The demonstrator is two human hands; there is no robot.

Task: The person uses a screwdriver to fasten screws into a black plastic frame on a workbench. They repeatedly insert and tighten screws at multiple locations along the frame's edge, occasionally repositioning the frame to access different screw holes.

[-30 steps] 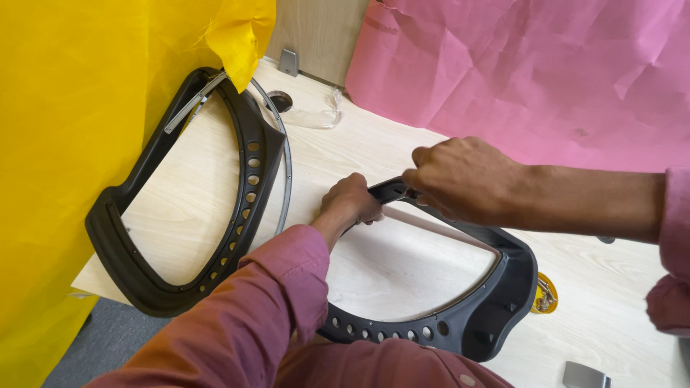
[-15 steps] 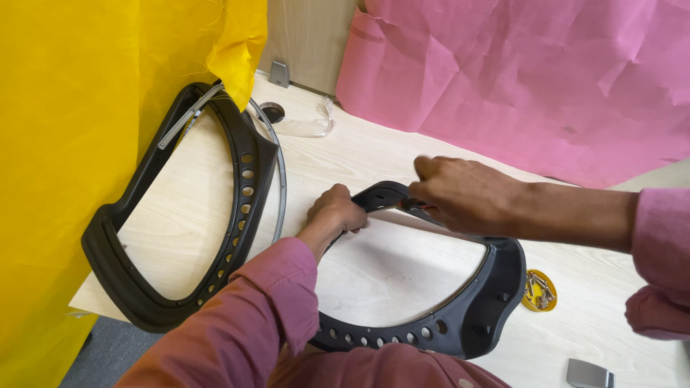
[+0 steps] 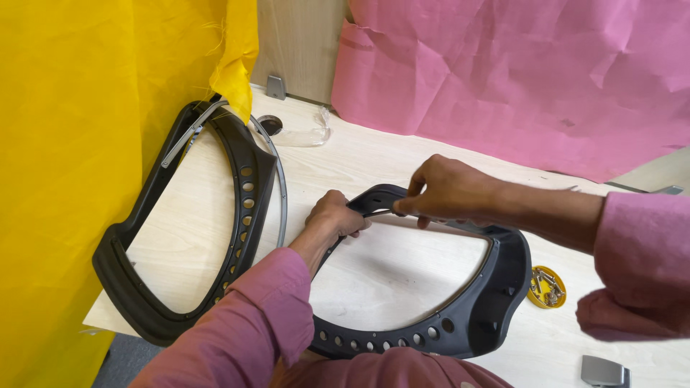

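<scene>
A black plastic curved frame [image 3: 496,294] with a row of holes lies flat on the pale wooden table [image 3: 374,151] in front of me. My left hand [image 3: 336,214] grips its upper left end. My right hand [image 3: 445,190] pinches a thin dark strip at the same end, just right of my left hand. A second, similar black frame [image 3: 248,172] lies at the left, with a thin metal band along its edge.
Yellow cloth [image 3: 86,129] hangs at the left, pink cloth [image 3: 517,72] at the back. A small yellow dish of screws [image 3: 547,287] sits right of the frame. A grey metal part [image 3: 605,371] lies at the bottom right, and a clear plastic piece [image 3: 305,135] lies near the back.
The view has shifted, so the frames sit a little lower in it. My right hand has lifted its fingers into a pinch at the frame's end. My left hand keeps its grip.
</scene>
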